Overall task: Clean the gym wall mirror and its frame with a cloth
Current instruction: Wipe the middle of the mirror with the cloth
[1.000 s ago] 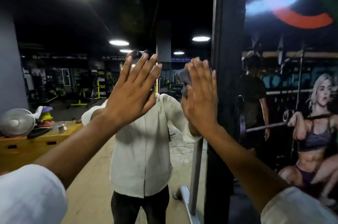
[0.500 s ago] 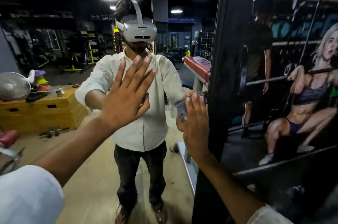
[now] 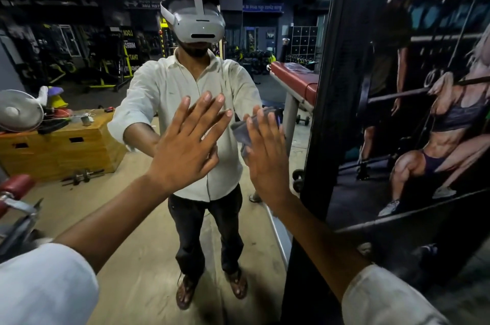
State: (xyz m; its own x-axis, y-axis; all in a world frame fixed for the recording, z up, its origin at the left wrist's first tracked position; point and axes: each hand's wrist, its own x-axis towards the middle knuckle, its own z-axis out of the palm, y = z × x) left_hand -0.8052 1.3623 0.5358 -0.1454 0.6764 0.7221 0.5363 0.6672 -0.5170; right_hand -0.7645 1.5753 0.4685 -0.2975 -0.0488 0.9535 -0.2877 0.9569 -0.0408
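Note:
The wall mirror (image 3: 127,232) fills the left and middle of the view and shows my own reflection. Its black frame (image 3: 322,102) runs upright along the mirror's right edge. My left hand (image 3: 185,144) lies flat on the glass with its fingers spread and straight. My right hand (image 3: 267,157) presses a grey cloth (image 3: 240,132) against the glass just left of the frame, fingers straight. Most of the cloth is hidden behind that hand.
A dark gym poster (image 3: 424,112) covers the wall right of the frame. The mirror reflects a wooden box (image 3: 61,147) with a fan on it, a red bench (image 3: 294,76), small dumbbells on the floor and a red padded roller (image 3: 13,187).
My right hand has slid the cloth down the glass beside the frame. The view has tilted downward, showing my reflection's legs and feet. My left hand stays flat on the mirror.

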